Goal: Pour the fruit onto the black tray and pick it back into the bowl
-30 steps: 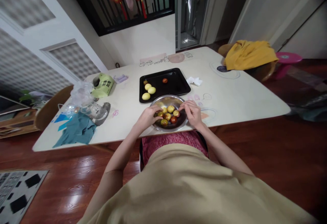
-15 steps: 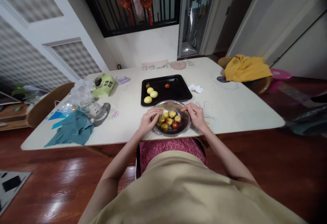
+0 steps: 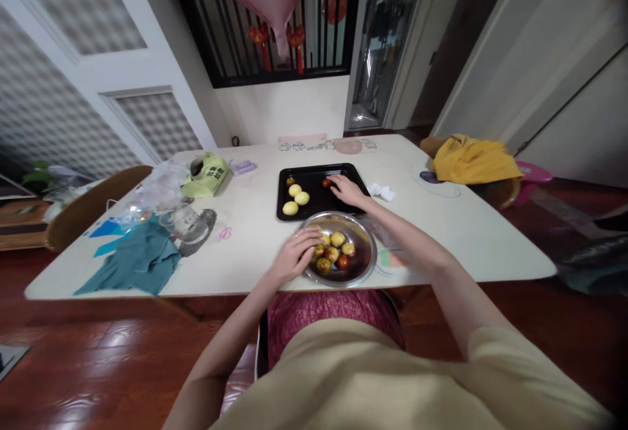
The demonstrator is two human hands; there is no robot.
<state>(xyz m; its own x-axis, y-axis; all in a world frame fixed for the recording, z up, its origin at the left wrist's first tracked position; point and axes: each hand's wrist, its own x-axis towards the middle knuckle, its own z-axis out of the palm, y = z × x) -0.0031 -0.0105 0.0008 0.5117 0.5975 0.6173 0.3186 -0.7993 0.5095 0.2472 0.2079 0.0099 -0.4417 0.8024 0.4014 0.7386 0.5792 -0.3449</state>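
Observation:
A shiny metal bowl (image 3: 366, 269) holds several small round fruits (image 3: 337, 239), yellow, mottled and red-brown. My left hand (image 3: 297, 253) rests over the bowl's left rim, fingers stretched inward above the fruits and thumb apart; contact with a fruit is unclear. Beyond the bowl is a black tray (image 3: 314, 211). My right hand (image 3: 348, 191) reaches over the tray's right side, fingers outstretched with their tips at a red fruit (image 3: 326, 183), partly covering it. On the tray's left lie three pale yellow fruits (image 3: 301, 198) and a small brownish fruit (image 3: 291, 181).
Crumpled white tissue (image 3: 381, 192) lies right of the tray. To the left are a teal cloth (image 3: 135, 256), clear plastic packaging (image 3: 164, 184), a glass jar (image 3: 186, 220) and a green bag (image 3: 209, 175). Yellow fabric (image 3: 473, 160) drapes over a chair at right.
My right hand has left the bowl's right rim and moved forward to the red fruit on the tray. My left hand stays at the bowl's left side. The camera view has tilted up slightly.

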